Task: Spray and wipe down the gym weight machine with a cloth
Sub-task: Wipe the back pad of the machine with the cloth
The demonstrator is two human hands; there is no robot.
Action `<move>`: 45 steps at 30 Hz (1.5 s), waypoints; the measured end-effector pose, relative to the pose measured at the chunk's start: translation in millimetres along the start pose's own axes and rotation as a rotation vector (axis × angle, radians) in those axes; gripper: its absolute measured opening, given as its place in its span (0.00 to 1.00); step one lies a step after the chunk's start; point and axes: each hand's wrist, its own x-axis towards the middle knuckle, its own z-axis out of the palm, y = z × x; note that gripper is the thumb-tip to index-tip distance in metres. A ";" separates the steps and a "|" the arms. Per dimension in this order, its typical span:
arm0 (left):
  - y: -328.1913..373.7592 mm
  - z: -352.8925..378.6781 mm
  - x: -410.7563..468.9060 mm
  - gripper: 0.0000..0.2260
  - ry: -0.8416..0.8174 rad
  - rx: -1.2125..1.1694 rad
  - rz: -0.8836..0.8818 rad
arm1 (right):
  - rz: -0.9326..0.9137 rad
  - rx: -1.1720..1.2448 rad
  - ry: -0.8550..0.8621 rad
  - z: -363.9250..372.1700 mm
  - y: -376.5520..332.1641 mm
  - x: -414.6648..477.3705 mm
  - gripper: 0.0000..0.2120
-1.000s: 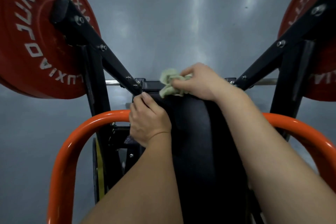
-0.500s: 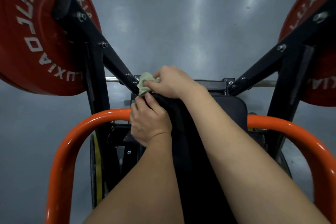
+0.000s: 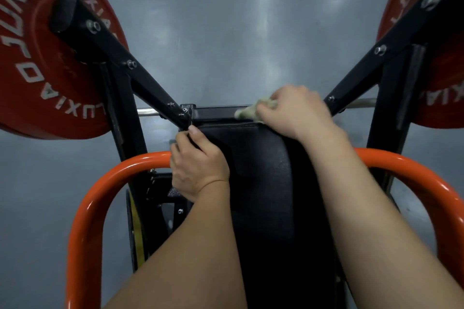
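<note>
I look down on a weight machine with a black padded backrest (image 3: 263, 183) in the middle. My right hand (image 3: 296, 110) grips a crumpled pale green cloth (image 3: 253, 109) and presses it on the black crossbar (image 3: 216, 113) at the top of the pad, toward its right end. My left hand (image 3: 197, 165) grips the pad's upper left edge, thumb on top. No spray bottle is in view.
Two black arms (image 3: 140, 78) slant outward from the crossbar to red weight plates at the left (image 3: 37, 78) and right (image 3: 444, 83). An orange tubular bar (image 3: 100, 195) curves around the pad on both sides. Grey floor (image 3: 226, 20) lies beyond.
My right hand slid the cloth left to the crossbar's left end, then back to its right end. My left hand kept its grip on the pad's edge.
</note>
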 end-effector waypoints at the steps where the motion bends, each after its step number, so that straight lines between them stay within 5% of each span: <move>1: 0.1 0.1 -0.3 0.22 0.000 0.007 -0.005 | -0.044 -0.048 0.009 5.7 -19.0 0.0 0.22; 6: -0.7 1.5 2.4 0.21 0.003 -0.012 -0.029 | -0.231 0.038 -0.099 45.5 -84.6 10.4 0.19; 13: -1.9 0.1 0.3 0.23 0.013 0.004 0.014 | -0.025 0.101 0.031 24.1 -30.7 -4.1 0.22; 19: 0.4 -1.2 -2.2 0.23 0.025 0.024 0.013 | 0.209 0.480 0.103 -12.0 42.6 -23.1 0.27; 25: 2.2 -1.6 -2.3 0.22 0.011 0.021 0.012 | 0.210 0.098 0.079 0.5 -4.5 -9.7 0.19; 33: -2.3 -0.2 4.3 0.22 -0.028 0.009 -0.024 | -0.143 -0.024 -0.056 49.1 -100.2 5.2 0.11; 38: -1.3 1.3 0.8 0.22 0.021 0.004 0.007 | 0.064 0.102 -0.035 29.0 -49.0 5.9 0.20; 45: 0.8 0.0 -1.3 0.21 0.016 0.014 0.006 | 0.283 0.273 0.090 -8.3 27.8 -18.4 0.21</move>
